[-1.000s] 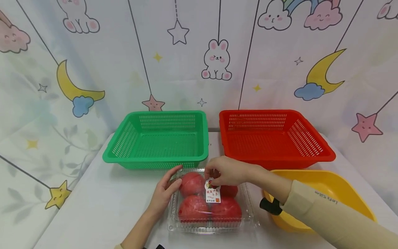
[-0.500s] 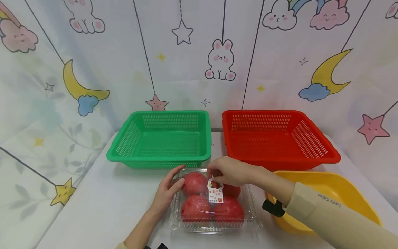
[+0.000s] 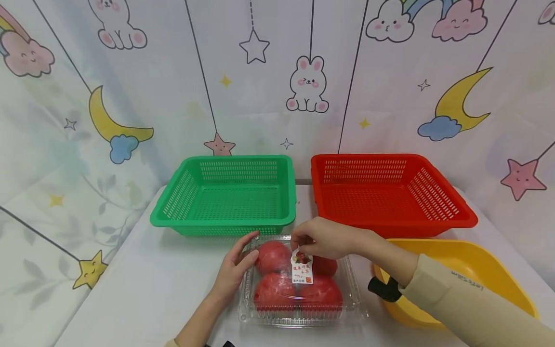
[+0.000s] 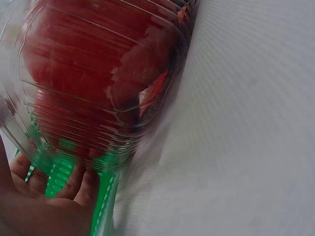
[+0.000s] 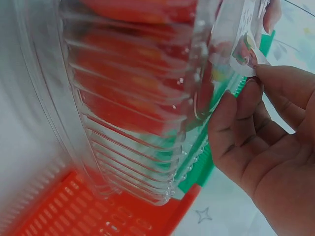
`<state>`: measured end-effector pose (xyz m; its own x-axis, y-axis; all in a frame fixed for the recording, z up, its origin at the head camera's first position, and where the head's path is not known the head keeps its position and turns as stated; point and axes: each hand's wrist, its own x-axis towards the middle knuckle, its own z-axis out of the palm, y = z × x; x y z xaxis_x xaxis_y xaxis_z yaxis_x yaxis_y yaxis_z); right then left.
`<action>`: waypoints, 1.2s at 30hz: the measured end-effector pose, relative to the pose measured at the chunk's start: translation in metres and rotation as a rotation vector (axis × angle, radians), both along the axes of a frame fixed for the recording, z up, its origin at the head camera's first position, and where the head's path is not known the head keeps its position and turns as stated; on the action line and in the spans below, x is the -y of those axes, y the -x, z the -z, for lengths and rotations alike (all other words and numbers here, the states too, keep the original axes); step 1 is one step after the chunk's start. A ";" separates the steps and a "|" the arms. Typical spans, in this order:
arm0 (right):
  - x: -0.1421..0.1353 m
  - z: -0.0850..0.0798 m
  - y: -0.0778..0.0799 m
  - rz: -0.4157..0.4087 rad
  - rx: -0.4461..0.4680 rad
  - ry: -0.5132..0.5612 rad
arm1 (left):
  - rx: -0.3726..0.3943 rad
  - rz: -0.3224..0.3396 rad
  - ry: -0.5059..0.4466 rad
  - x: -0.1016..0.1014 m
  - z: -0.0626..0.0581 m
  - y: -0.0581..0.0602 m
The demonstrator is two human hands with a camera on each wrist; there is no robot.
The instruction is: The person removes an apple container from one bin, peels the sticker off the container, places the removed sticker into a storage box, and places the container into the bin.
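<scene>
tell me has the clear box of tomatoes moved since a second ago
No. The clear box keeps its place just in front of the green basket; the small shift comes from the head camera, since the baskets shift equally.

A white table with a smooth cloth-like top (image 3: 143,289) fills the lower part of the head view, its far corners meeting a backdrop of pale printed fabric (image 3: 269,125) that wraps round three sides like the walls of a booth. The fabric carries cartoon drawings: a white rabbit with pink ears (image 3: 307,84) at the centre, yellow crescent moons with blue clouds (image 3: 113,130) on the left and on the right, pink stars (image 3: 219,145), an outlined white star (image 3: 254,48) hanging on a drawn string, smiling clouds and a rainbow (image 3: 422,21) at the upper right. Thin black lines run slantwise across the panels. The light is soft and even, with faint shadows on the table.
</scene>
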<state>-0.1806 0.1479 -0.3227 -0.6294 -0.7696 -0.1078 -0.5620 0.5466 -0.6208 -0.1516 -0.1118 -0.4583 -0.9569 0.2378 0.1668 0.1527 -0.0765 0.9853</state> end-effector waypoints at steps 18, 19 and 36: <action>-0.014 -0.003 0.006 0.026 0.159 0.105 | 0.007 -0.002 0.004 -0.001 -0.001 -0.001; -0.015 -0.003 0.006 0.025 0.169 0.118 | 0.009 -0.002 0.005 0.000 -0.001 -0.001; -0.054 -0.016 0.007 0.119 0.251 0.190 | 0.004 -0.006 0.010 0.000 0.001 -0.001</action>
<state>-0.1876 0.2015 -0.3065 -0.6881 -0.7135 -0.1320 -0.3182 0.4602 -0.8288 -0.1503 -0.1120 -0.4592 -0.9589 0.2341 0.1602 0.1488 -0.0657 0.9867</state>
